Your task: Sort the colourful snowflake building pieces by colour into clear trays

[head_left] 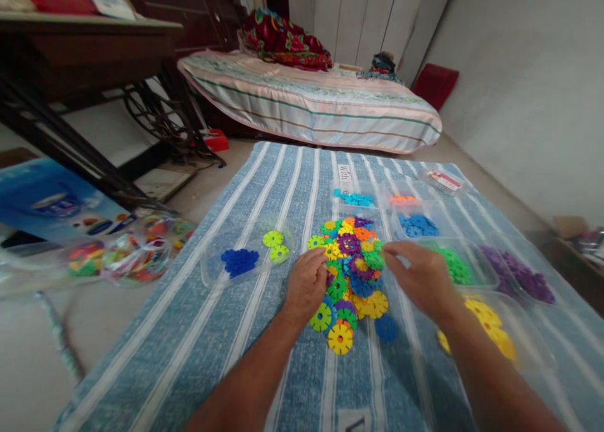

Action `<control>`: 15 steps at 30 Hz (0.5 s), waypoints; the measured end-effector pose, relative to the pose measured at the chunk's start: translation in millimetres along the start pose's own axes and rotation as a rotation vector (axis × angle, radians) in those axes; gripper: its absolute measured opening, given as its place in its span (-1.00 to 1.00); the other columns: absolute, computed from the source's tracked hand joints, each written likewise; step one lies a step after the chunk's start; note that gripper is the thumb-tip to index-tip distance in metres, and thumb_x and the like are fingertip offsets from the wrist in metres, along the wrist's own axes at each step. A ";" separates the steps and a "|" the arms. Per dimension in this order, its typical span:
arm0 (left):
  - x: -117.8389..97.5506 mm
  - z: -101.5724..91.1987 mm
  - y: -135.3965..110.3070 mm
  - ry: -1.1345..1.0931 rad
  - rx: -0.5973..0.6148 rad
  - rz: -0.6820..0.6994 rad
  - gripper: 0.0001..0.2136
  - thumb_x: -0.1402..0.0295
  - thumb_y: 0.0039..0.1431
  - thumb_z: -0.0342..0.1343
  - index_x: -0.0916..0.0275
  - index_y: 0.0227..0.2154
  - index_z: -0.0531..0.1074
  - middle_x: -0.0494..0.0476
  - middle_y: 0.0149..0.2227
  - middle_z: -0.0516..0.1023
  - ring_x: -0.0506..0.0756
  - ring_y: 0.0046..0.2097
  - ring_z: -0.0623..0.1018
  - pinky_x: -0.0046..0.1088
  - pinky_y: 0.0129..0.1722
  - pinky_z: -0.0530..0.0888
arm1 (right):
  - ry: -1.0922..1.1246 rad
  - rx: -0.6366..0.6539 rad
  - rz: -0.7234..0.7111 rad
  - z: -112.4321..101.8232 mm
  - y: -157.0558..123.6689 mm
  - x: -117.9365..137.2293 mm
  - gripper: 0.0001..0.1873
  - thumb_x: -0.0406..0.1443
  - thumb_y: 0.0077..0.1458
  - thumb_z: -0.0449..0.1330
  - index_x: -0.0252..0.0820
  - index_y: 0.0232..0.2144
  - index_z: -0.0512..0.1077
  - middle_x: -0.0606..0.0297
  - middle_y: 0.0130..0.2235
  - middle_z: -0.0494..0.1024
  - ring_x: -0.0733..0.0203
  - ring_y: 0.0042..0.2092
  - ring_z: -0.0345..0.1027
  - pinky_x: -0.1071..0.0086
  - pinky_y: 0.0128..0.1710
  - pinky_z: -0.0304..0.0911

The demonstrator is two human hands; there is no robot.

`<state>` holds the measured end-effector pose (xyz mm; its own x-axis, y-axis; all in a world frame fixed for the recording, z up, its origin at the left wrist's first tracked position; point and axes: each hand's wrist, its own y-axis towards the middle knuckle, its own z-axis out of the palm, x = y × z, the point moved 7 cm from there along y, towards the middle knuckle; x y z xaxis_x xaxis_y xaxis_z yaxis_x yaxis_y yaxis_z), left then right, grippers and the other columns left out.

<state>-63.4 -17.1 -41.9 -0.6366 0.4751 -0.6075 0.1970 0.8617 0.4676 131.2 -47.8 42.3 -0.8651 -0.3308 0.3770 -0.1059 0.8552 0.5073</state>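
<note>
A heap of flat, toothed plastic discs in many colours (pixel 352 262) lies on a blue striped cloth (pixel 198 337). My left hand (pixel 306 284) rests at the heap's left edge, fingers curled in among the discs; what they grip is hidden. My right hand (pixel 418 275) reaches in from the right, fingertips pinched at a green disc on the heap's right side. Clear tubs around the heap hold sorted discs: dark blue and lime ones (pixel 248 256) at left, green (pixel 455 265), purple (pixel 519 275) and yellow (pixel 491 325) at right.
More clear tubs behind the heap hold light blue (pixel 353 198), orange (pixel 403 199) and blue discs (pixel 418 226). A plastic bag of mixed discs (pixel 127 249) and a blue box (pixel 51 199) lie on the floor at left. A mattress (pixel 306 99) and a dark table (pixel 85 48) stand beyond.
</note>
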 end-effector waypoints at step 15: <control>-2.7 -0.8 1.5 0.008 0.007 0.006 -0.78 0.46 0.18 -0.10 0.23 -0.27 0.46 0.18 -0.10 0.55 0.10 -0.01 0.49 -0.21 0.04 0.44 | -0.007 0.228 -0.206 60.1 -89.0 81.2 -0.84 -0.35 -0.01 0.24 -0.19 -0.29 0.46 0.04 0.04 0.40 -0.11 0.18 0.12 -0.09 0.10 0.15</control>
<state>-61.9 -17.2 -39.1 -0.6411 0.4792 -0.5995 0.2063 0.8600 0.4668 40.9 -126.8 -18.8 -0.8172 -0.5047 0.2782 -0.3865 0.8381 0.3850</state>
